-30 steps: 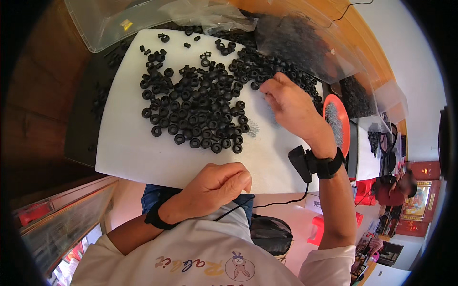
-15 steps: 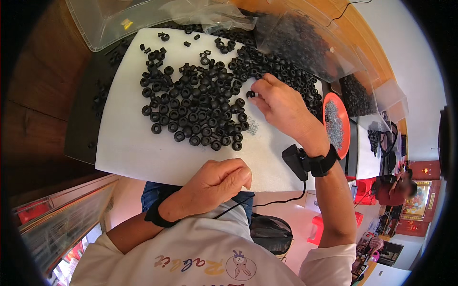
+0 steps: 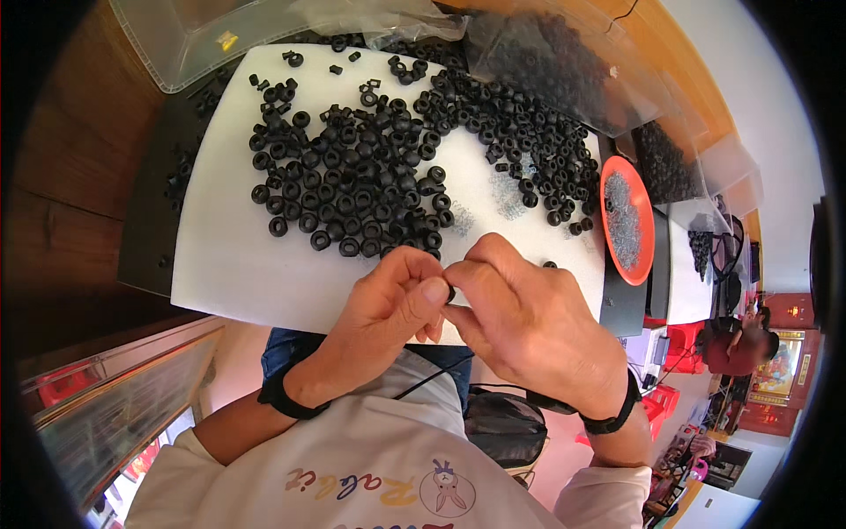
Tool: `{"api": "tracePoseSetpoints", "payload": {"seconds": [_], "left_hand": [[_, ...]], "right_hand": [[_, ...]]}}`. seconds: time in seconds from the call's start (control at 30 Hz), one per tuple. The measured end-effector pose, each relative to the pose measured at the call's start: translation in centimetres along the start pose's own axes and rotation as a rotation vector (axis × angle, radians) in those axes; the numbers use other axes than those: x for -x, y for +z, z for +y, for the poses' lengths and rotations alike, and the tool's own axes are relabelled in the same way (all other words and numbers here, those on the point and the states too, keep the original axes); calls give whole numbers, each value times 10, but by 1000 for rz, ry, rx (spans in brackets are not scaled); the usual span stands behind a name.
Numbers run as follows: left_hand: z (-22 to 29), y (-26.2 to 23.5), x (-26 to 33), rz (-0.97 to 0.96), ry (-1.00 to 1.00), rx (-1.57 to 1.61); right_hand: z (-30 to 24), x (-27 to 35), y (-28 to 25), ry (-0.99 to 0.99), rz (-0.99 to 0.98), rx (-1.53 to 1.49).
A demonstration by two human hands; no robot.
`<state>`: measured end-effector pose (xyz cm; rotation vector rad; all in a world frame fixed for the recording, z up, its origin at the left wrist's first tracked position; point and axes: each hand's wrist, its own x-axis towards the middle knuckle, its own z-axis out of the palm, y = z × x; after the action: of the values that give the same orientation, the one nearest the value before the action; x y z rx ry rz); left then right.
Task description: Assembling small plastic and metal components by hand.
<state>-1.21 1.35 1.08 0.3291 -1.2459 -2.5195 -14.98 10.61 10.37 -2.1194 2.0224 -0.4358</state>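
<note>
A small black rubber ring [image 3: 450, 292] is pinched between the fingertips of the left hand [image 3: 392, 304] and the right hand [image 3: 529, 322], both closed on it, just above the near edge of the white board [image 3: 225, 264] on the desk. A heap of black rings [image 3: 370, 181] is spread over the board beyond the hands. An orange dish [image 3: 627, 220] of small metal parts is seen to the right, beside clear plastic bags [image 3: 564, 66] of more rings.

Was brightly and evenly lit by daylight, with only soft shadows under the hands [image 3: 476, 309]. Stayed sharp at centre, yet bent strongly toward the black fisheye rim.
</note>
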Motion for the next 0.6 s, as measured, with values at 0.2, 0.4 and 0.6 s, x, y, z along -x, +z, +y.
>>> {"api": "tracePoseSetpoints", "payload": {"seconds": [0.2, 0.4, 0.6], "left_hand": [[-3, -5, 1, -35, -29, -56], [-8, -9, 0, -76, 26, 116], [-8, -11, 0, -91, 29, 64]], "right_hand": [[4, 10, 9, 72, 1, -201], [62, 15, -3, 273, 98, -158], [75, 9, 4, 294, 39, 120]]}}
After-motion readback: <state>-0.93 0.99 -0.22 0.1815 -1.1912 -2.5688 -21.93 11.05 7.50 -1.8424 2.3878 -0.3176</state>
